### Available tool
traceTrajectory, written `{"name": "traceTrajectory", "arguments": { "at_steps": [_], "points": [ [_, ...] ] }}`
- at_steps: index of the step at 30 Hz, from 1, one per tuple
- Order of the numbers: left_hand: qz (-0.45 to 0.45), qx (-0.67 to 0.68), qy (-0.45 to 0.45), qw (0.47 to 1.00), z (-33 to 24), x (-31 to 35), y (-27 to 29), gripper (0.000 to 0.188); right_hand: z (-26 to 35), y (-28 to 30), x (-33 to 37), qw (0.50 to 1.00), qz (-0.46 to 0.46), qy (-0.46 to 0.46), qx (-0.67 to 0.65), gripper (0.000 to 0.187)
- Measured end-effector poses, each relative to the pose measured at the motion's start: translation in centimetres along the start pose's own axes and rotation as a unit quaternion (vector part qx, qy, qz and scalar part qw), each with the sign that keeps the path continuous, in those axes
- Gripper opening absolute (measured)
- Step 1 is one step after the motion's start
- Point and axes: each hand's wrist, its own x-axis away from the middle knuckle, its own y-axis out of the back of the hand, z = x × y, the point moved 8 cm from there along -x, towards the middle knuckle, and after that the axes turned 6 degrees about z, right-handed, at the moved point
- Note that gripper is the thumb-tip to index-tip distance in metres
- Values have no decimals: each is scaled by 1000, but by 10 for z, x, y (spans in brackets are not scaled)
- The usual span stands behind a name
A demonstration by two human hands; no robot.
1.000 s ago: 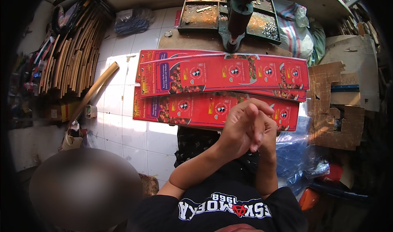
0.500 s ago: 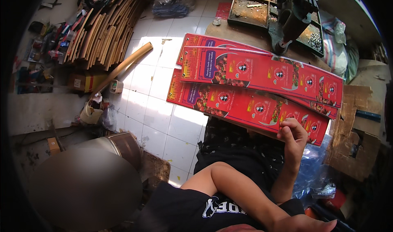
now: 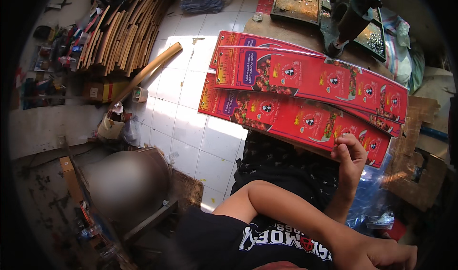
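Several long red printed sheets (image 3: 315,77) with food pictures lie in overlapping, slightly fanned piles on the worktable. Metal eyelets show at their left corners. My right hand (image 3: 352,161) is at the near edge of the lowest sheet, toward its right end. Its fingers are curled in toward the thumb; whether something small sits between them is hidden. My left arm crosses in front of my body, and my left hand (image 3: 381,253) is low at the right, away from the sheets. Its back shows, with the fingers bent and their tips hidden.
A dark metal hand press (image 3: 350,19) stands behind the sheets, beside trays (image 3: 296,5) of small metal pieces. Cardboard (image 3: 420,174) and clear plastic (image 3: 367,198) lie at the right. Stacked wooden slats (image 3: 126,36) and a long cardboard tube (image 3: 160,60) are at the left.
My left hand has turned and shifted right and slightly upward; its thumb, which stuck out before, is now hidden. The right hand stays by the sheet's edge. The whole view has shifted slightly.
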Motion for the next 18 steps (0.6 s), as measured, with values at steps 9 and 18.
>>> {"name": "traceTrajectory", "arguments": {
  "at_steps": [9, 18],
  "points": [
    [-372, -753, 37, 542, -144, 175, 80, 11, 67, 4, -38, 881, -44, 157, 445, 29],
    [-384, -910, 130, 90, -245, 211, 68, 17, 55, -20, -83, 783, 40, 233, 575, 30]
  ]
}}
